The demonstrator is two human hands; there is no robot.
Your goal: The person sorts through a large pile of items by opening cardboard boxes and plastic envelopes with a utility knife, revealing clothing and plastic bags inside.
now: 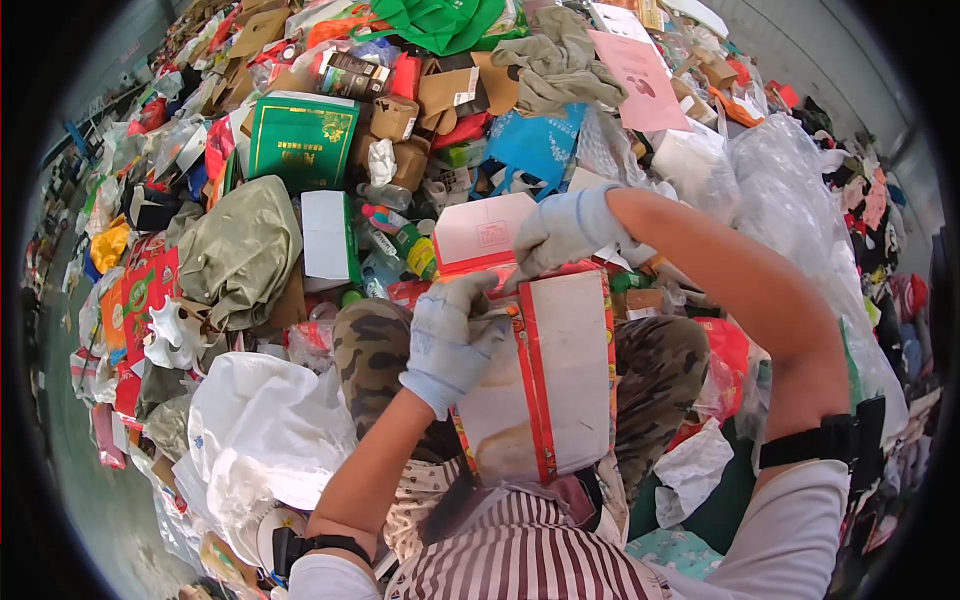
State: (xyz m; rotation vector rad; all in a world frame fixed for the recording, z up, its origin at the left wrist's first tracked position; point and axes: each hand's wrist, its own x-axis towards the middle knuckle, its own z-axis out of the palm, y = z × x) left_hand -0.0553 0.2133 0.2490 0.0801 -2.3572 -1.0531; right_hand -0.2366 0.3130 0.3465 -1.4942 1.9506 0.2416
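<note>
A cardboard box (568, 375) with pale faces and red printed edges stands in my lap, between my camouflage-clad knees. My left hand (452, 335), in a grey-white work glove, is closed on its upper left edge. My right hand (565, 232), gloved the same way, reaches over from the right with fingers curled onto the top edge, near the left fingertips. Just beyond the hands is a white panel with a red border (487, 232). Plastic bottles (412, 245) lie to its left.
Mixed waste is heaped all around me. A green printed box (303, 140) and a blue bag (530, 145) lie ahead, a white plastic bag (262, 415) at the left, clear plastic sheeting (815, 230) at the right. Bare floor (85, 460) shows far left.
</note>
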